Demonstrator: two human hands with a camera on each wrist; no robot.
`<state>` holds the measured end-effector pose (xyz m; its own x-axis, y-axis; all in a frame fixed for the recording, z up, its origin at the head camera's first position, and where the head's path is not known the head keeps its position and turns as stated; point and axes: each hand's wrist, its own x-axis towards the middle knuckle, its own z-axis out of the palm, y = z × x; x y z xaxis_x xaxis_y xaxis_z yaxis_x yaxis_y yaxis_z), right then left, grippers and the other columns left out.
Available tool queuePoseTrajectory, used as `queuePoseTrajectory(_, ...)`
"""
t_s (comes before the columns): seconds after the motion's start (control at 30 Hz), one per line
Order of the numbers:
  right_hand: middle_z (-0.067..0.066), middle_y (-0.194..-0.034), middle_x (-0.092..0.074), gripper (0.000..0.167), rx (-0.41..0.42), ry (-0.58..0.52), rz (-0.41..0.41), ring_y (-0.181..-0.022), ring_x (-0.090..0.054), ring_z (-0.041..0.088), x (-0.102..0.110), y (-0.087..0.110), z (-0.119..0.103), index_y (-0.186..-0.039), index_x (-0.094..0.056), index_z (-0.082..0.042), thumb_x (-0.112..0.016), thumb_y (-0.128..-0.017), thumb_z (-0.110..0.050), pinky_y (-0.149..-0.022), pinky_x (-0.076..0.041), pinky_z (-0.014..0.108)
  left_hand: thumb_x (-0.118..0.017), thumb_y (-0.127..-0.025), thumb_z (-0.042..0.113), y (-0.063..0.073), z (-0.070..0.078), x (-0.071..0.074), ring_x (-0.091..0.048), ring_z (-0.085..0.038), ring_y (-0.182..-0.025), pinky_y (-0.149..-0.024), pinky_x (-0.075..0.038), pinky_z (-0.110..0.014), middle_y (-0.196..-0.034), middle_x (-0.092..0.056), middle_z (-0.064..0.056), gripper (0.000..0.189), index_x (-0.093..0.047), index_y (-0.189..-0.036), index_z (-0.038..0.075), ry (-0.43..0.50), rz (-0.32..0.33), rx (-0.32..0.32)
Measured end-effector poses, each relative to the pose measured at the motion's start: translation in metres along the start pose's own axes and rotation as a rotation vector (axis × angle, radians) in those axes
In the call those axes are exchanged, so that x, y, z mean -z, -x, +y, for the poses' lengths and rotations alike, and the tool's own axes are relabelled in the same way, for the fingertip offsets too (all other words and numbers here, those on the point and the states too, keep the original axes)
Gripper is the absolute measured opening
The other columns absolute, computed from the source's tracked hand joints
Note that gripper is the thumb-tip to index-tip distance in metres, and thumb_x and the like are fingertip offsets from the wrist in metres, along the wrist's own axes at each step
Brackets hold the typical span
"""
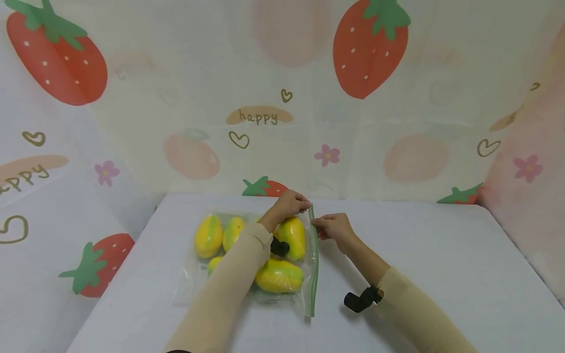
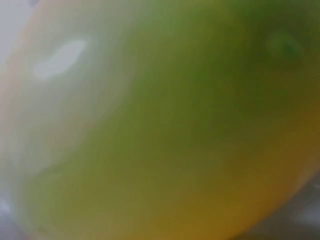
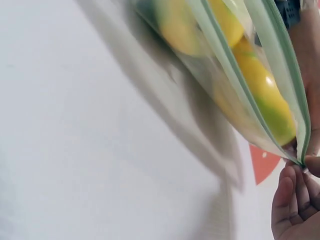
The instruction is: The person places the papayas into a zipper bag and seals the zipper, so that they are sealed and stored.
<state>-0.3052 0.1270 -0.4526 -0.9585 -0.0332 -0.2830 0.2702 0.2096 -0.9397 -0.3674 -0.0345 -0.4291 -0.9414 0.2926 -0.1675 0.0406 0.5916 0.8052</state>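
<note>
A clear zip bag (image 1: 194,284) with a green closure strip (image 1: 314,274) lies on the white table, holding several yellow-and-green fruits (image 1: 291,238) shaped like papayas or mangoes. My left hand (image 1: 287,206) reaches over the bag and pinches the far end of the strip. Just nearer along that edge, my right hand (image 1: 337,229) pinches the strip with its fingertips. In the right wrist view the mouth gapes between two green zip strips (image 3: 295,75) that meet at the fingers. One blurred fruit (image 2: 165,125) fills the left wrist view.
The white table (image 1: 441,274) extends to the right of the bag. Behind it hangs a cloth backdrop (image 1: 212,73) printed with strawberries, hearts and flowers. A small black camera (image 1: 280,246) is on the left wrist, another black camera (image 1: 362,300) on the right.
</note>
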Motion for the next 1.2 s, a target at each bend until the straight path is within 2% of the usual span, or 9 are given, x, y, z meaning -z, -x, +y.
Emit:
queuePoseTrajectory(0.17, 0.000, -0.062, -0.063, 0.027, -0.018, 0.025, -0.065, -0.054, -0.058, 0.011, 0.001, 0.023, 0.008, -0.096, -0.070, 0.009, -0.069, -0.090, -0.017, -0.057, -0.053, 0.021, -0.059, -0.098, 0.022, 0.004, 0.000, -0.001, -0.055, -0.018, -0.077, -0.067, -0.043, -0.022, -0.095, -0.069, -0.015, 0.027, -0.072, -0.105, 0.000, 0.021, 0.026, -0.019)
queuePoseTrajectory(0.37, -0.001, -0.060, -0.063, 0.024, -0.009, 0.037, -0.167, -0.054, -0.057, 0.010, 0.003, 0.060, 0.022, -0.088, -0.071, 0.008, -0.068, -0.088, -0.016, -0.057, -0.052, 0.022, -0.059, -0.098, 0.022, 0.006, 0.001, -0.002, -0.054, -0.019, -0.076, -0.067, -0.044, -0.023, -0.090, -0.068, -0.013, 0.026, -0.072, -0.103, 0.000, 0.033, 0.037, -0.057)
queuePoseTrajectory(0.53, -0.003, -0.060, -0.063, 0.024, 0.010, 0.059, -0.290, -0.054, -0.058, 0.009, 0.000, 0.095, 0.036, -0.086, -0.072, 0.007, -0.068, -0.087, -0.017, -0.057, -0.052, 0.024, -0.059, -0.098, 0.020, 0.007, 0.002, -0.002, -0.050, -0.015, -0.072, -0.064, -0.041, -0.022, -0.089, -0.068, -0.013, 0.025, -0.072, -0.102, -0.001, 0.047, 0.064, -0.052)
queuePoseTrajectory(0.77, -0.003, -0.057, -0.061, 0.020, -0.064, 0.025, -0.426, -0.050, -0.057, 0.006, -0.007, 0.135, 0.053, -0.079, -0.072, 0.004, -0.070, -0.084, -0.015, -0.051, -0.048, 0.021, -0.059, -0.098, 0.022, 0.007, 0.003, -0.004, -0.052, -0.015, -0.074, -0.067, -0.043, -0.022, -0.093, -0.069, -0.014, 0.026, -0.072, -0.104, 0.000, 0.063, 0.067, -0.027)
queuePoseTrajectory(0.93, -0.004, -0.056, -0.061, 0.023, -0.074, 0.019, -0.456, -0.049, -0.056, 0.005, -0.009, 0.147, 0.060, -0.082, -0.071, 0.008, -0.070, -0.083, -0.015, -0.048, -0.047, 0.019, -0.059, -0.098, 0.023, 0.007, 0.003, -0.003, -0.053, -0.016, -0.078, -0.071, -0.044, -0.023, -0.093, -0.069, -0.012, 0.026, -0.072, -0.105, 0.001, 0.082, 0.103, -0.012)
queuePoseTrajectory(1.2, -0.004, -0.057, -0.061, 0.025, -0.077, 0.022, -0.455, -0.048, -0.057, 0.005, -0.008, 0.148, 0.064, -0.083, -0.070, 0.012, -0.070, -0.083, -0.014, -0.047, -0.047, 0.019, -0.060, -0.097, 0.021, 0.008, 0.003, -0.005, -0.054, -0.015, -0.076, -0.067, -0.044, -0.021, -0.093, -0.068, -0.011, 0.026, -0.072, -0.106, -0.001, 0.125, 0.085, -0.006)
